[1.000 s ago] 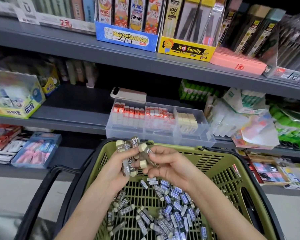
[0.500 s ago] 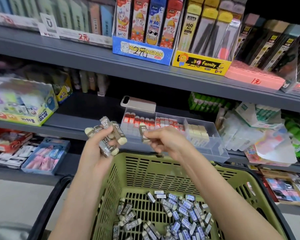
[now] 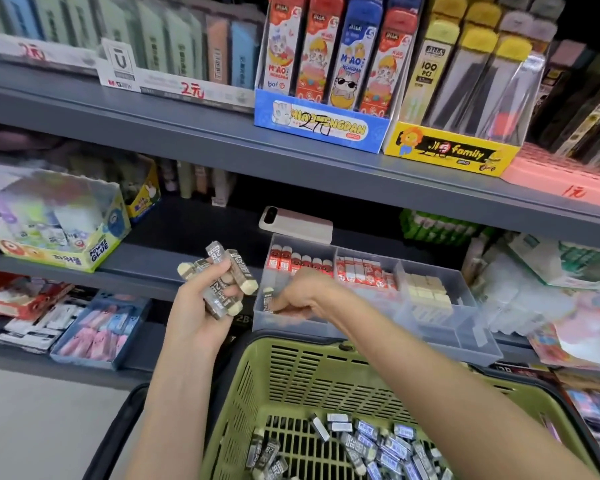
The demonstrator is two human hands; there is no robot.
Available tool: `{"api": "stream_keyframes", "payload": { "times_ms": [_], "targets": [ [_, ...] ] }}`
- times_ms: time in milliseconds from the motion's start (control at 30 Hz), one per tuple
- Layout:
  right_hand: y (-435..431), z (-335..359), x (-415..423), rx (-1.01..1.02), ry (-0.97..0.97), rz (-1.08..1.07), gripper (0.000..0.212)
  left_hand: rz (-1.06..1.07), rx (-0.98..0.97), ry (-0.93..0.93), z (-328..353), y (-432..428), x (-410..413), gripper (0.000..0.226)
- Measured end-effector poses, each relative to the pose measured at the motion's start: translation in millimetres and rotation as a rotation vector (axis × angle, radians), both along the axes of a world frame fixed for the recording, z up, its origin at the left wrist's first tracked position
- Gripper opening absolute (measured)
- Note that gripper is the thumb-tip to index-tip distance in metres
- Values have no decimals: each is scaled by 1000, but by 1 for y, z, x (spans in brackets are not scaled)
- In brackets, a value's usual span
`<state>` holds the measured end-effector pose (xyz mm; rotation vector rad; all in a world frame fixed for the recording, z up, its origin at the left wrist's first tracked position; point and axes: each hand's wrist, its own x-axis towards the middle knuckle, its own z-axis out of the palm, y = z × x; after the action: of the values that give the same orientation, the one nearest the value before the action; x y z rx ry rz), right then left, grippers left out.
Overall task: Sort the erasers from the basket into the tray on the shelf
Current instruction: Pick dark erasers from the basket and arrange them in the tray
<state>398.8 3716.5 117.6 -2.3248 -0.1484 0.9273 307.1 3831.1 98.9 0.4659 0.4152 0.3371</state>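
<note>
A green basket [image 3: 312, 372] at the bottom holds several loose 2B erasers [image 3: 371, 445] in grey and blue sleeves. My left hand [image 3: 201, 317] is raised left of the tray and grips a bundle of grey 2B erasers [image 3: 226, 278]. A clear divided tray [image 3: 465, 327] stands on the middle shelf, with red-sleeved erasers at the back and cream ones on the right. My right hand [image 3: 305, 292] reaches into the tray's front left compartment, fingers pinched on one grey eraser [image 3: 268, 301] standing upright against the left wall.
A pink phone [image 3: 297, 223] lies behind the tray. A glue box [image 3: 59, 233] sits at the left of the shelf, packets [image 3: 534, 289] at the right. A grey upper shelf [image 3: 291, 150] overhangs the tray. A blue tray [image 3: 97, 330] sits lower left.
Both hands rose from the basket toward the shelf. My right hand carried one eraser forward and down into the tray's front left compartment. My left hand kept its bundle.
</note>
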Motion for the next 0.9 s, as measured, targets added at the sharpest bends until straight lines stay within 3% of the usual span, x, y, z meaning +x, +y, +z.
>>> {"api": "stream_keyframes", "payload": {
  "times_ms": [233,333,433,633,767,900],
  "targets": [
    [7,-18,1,-137,-191,110,22,-19,28,13,-6,-5,3,15],
    [5,-26,2,9,-172,-14,8,-45,77,-5,-6,-8,3,16],
    [4,-28,1,160,-91,-124,22,-33,70,-3,-6,-8,2,22],
    [6,-23,0,-94,-172,55,38,-7,25,-1,-2,-9,0,35],
    [4,-18,2,-120,-176,80,33,12,13,1,0,-9,-2,35],
    [2,-14,1,-303,-251,188,26,17,5,14,0,-10,-3,30]
  ]
}}
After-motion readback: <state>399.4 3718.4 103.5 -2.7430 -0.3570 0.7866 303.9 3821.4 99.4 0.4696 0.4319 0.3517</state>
